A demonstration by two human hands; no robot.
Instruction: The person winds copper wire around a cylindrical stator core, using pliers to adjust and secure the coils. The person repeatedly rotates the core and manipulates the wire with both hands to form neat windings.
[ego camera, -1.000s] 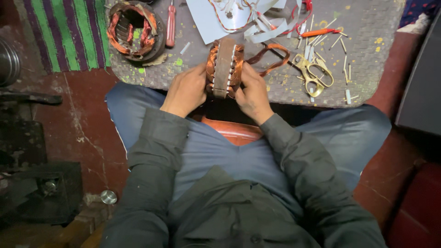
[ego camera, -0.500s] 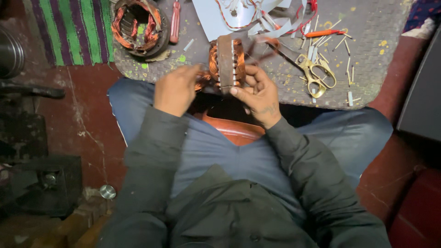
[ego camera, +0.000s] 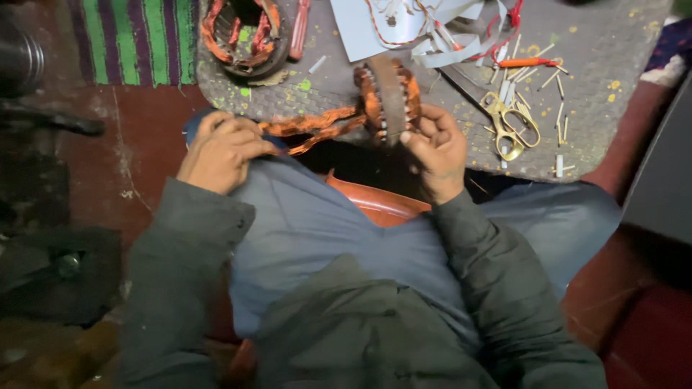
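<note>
Beside scissors [ego camera: 510, 128], right hand [ego camera: 440, 148] gripping stator [ego camera: 389, 101]

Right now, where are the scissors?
The scissors lie on the grey mat, just right of the right hand, among scattered sticks.

Dim red floor [ego camera: 155, 144], a striped green-purple rug [ego camera: 137, 36], grey speckled mat [ego camera: 598, 86]

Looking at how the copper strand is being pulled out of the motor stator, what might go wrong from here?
The left hand draws the copper strand taut while only the right hand steadies the stator; it might twist free. The strand could snag or snap at the core. The scissors lie near that right hand.
</note>
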